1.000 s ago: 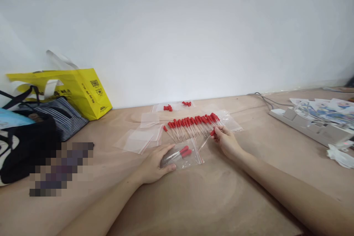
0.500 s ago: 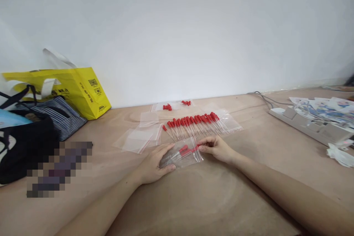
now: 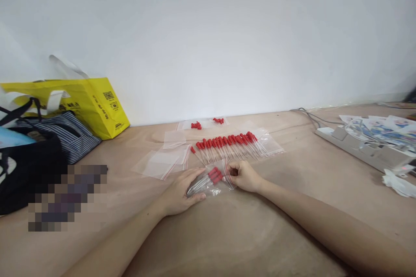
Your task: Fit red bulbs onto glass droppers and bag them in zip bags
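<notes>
A small clear zip-lock bag [image 3: 215,191] lies in front of me with several glass droppers [image 3: 214,176] inside, their red rubber bulbs toward its mouth. My left hand [image 3: 180,191] curves around the bag's closed end, thumb on the near side and fingers on the far side. At the right, my right hand [image 3: 246,176] pinches the bag's open edge near the red seal line; its fingertips are partly hidden. Just beyond the bag, a row of more red-bulbed droppers [image 3: 224,142] lies fanned out on the table.
Flat zip-lock bags [image 3: 159,164] overlap left of the row. Small red bulbs [image 3: 196,126] sit on a bag by the wall. A yellow bag [image 3: 110,117] and a striped pouch [image 3: 78,132] stand left; a white power strip [image 3: 354,147] and papers [image 3: 393,123] are right.
My right hand has moved slightly left against the bag's mouth. The red bulb it held at the opening is now inside, beside the others. My left hand stays in place.
</notes>
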The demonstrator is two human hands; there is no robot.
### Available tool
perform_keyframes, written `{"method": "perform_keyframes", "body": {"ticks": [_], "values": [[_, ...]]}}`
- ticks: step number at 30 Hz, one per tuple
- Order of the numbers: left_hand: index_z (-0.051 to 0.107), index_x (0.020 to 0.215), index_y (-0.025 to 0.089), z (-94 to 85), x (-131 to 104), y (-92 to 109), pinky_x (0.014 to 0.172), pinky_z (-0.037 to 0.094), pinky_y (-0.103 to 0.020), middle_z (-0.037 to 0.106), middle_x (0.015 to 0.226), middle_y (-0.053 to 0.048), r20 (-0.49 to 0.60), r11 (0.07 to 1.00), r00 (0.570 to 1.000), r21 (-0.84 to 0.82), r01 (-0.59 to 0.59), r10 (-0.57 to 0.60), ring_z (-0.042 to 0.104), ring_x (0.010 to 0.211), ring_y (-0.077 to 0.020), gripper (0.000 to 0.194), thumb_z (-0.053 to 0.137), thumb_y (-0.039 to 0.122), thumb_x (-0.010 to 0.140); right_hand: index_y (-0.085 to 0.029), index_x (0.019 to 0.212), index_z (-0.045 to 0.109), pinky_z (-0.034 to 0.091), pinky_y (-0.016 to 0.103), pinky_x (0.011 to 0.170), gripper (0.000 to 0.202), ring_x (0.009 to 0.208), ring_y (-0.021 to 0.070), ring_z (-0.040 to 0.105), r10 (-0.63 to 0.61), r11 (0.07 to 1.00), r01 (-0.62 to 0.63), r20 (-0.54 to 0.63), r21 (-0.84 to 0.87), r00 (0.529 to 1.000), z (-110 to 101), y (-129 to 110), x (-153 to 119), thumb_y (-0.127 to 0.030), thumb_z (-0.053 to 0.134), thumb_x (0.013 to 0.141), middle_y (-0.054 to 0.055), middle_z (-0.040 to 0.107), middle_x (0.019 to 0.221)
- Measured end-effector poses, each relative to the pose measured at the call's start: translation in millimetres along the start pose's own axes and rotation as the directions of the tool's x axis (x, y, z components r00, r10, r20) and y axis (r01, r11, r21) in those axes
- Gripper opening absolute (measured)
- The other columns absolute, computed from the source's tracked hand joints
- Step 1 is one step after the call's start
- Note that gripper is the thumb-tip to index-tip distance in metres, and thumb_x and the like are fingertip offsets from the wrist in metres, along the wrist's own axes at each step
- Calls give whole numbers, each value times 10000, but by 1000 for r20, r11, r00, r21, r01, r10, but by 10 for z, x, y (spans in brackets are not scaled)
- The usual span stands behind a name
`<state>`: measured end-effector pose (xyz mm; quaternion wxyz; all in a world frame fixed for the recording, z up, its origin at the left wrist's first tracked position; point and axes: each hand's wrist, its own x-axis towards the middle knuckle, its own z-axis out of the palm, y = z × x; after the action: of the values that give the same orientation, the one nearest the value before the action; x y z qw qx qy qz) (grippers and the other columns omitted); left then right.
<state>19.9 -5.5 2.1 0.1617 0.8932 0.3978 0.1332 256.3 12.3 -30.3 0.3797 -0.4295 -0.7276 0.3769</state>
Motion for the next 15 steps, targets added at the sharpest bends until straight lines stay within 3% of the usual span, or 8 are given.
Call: {"method": "perform_keyframes", "body": {"ticks": [4, 6, 9, 15], "values": [[325, 1274, 201, -2, -2, -3, 986, 313, -394, 398, 1316, -79, -7, 1000, 1000, 2, -8, 8, 368, 1194, -239, 572, 499, 432, 781, -141, 652, 603, 390, 186, 501, 112, 519, 86, 511, 22, 999, -21, 55, -25, 998, -167, 32, 103, -240, 565, 686, -5, 592, 583], [327, 1273, 208, -9, -7, 3, 981, 318, -393, 400, 1315, -76, -3, 1000, 1000, -1, -7, 7, 375, 1187, -236, 564, 501, 424, 782, -144, 695, 623, 412, 189, 536, 144, 570, 102, 551, 81, 983, -88, -53, -159, 995, -289, 49, 241, -271, 556, 703, 7, 625, 634], [314, 1279, 217, -18, -16, 12, 981, 316, -400, 387, 1324, -71, 5, 1000, 1000, -6, 3, -3, 367, 1192, -233, 568, 504, 416, 783, -165, 767, 649, 425, 202, 593, 172, 647, 124, 583, 118, 885, -223, -267, -409, 956, -434, 68, 537, -283, 529, 730, 16, 654, 705], [319, 1278, 226, -13, -22, 4, 983, 312, -395, 391, 1322, -63, 8, 1000, 1000, -10, -10, 10, 362, 1194, -228, 562, 502, 422, 785, -169, 815, 681, 373, 312, 819, 205, 978, 232, 514, 112, 792, -331, -411, -513, 905, -415, 124, 1032, -288, 550, 712, 110, 620, 973]]}}
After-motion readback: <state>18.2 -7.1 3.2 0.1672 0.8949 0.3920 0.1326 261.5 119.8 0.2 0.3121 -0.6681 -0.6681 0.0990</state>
